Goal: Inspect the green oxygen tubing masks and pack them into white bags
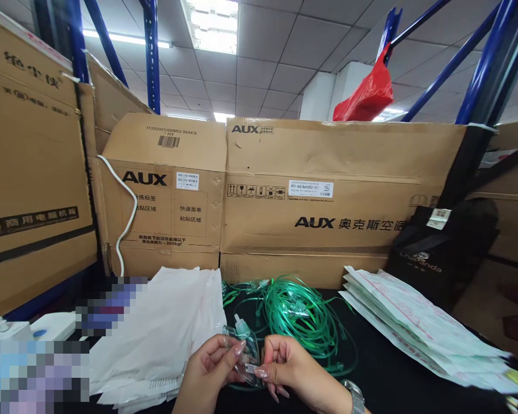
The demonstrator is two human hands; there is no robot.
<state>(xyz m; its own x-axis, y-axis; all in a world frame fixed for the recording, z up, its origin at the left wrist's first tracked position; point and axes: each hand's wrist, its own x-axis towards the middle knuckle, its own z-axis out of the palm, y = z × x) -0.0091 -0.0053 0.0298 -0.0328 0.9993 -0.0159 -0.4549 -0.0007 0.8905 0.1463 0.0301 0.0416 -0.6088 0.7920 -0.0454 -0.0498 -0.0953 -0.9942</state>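
Observation:
A clear, green-tinted oxygen mask (252, 347) is held up over the black table, its pale green connector pointing upward. My left hand (211, 363) is closed on the mask's left edge, thumb against fingers. Between the thumb and fingers of my right hand (290, 363) is a small pale strip (250, 368) at the mask's lower edge; I cannot make out whether it is a nose clip or a strap end. Just beyond my hands lies a loose coil of green tubing (304, 316), with clear plastic pieces among its loops.
White paper-plastic pouches (155, 333) lie in a stack at the left. More printed pouches (418, 328) are piled at the right, beside a black bag (442, 253). Cardboard boxes (345, 161) wall off the back. A white cable (133, 207) hangs at the left.

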